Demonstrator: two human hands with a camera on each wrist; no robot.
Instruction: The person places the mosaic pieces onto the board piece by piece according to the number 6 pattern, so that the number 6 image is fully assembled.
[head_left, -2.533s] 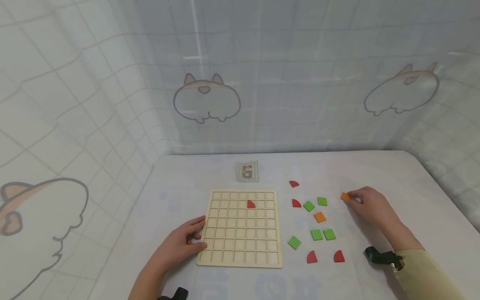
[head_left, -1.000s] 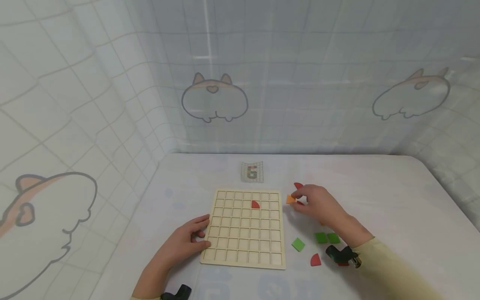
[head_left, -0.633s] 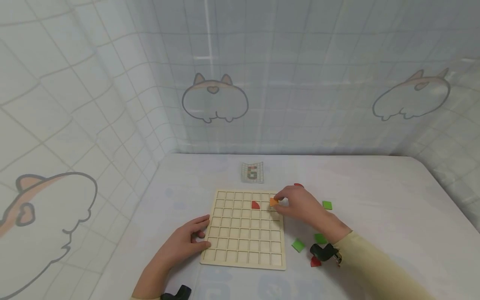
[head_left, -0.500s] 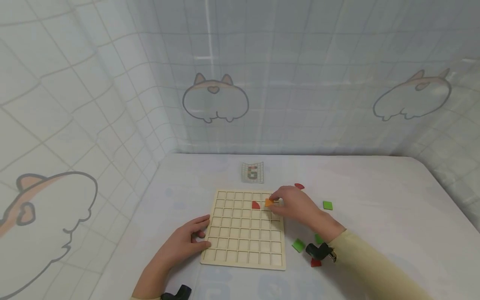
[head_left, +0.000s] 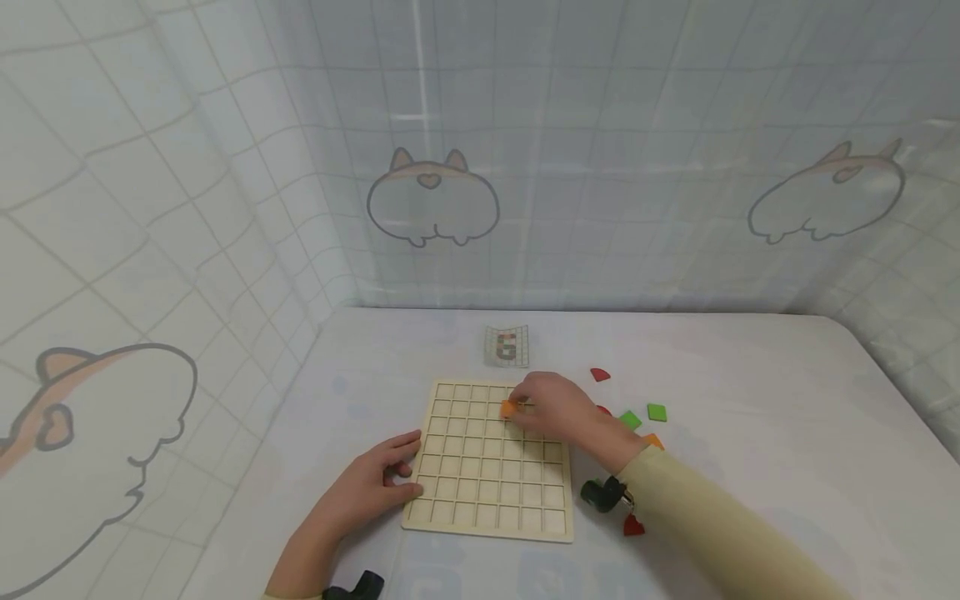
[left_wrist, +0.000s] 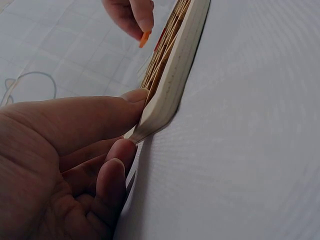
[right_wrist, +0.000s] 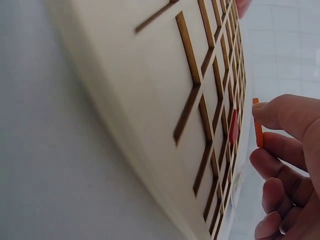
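Note:
A pale wooden grid board (head_left: 472, 492) lies on the table; in the right wrist view a red quarter-circle tile (right_wrist: 233, 131) sits in one of its cells. My left hand (head_left: 372, 477) grips the board's left edge, thumb on the rim and fingers at its side. Over the upper part of the board, my right hand (head_left: 553, 406) pinches a small orange square tile (head_left: 507, 409) between thumb and fingertips. The right wrist view shows that tile (right_wrist: 258, 122) on edge, raised off the grid. In the head view the right hand and tile hide the red piece.
Right of the board lie loose tiles: red quarter-circles (head_left: 600, 375), green squares (head_left: 657, 412) and another orange square (head_left: 654, 441), some partly under the right arm. Behind the board lies a small patterned card (head_left: 507, 347). White tiled-pattern curtains (head_left: 600, 167) stand around the table.
My right hand has picked up the orange tile at the far right and carried it left, over the board to the red piece's cell. My left hand has stayed on the board's edge.

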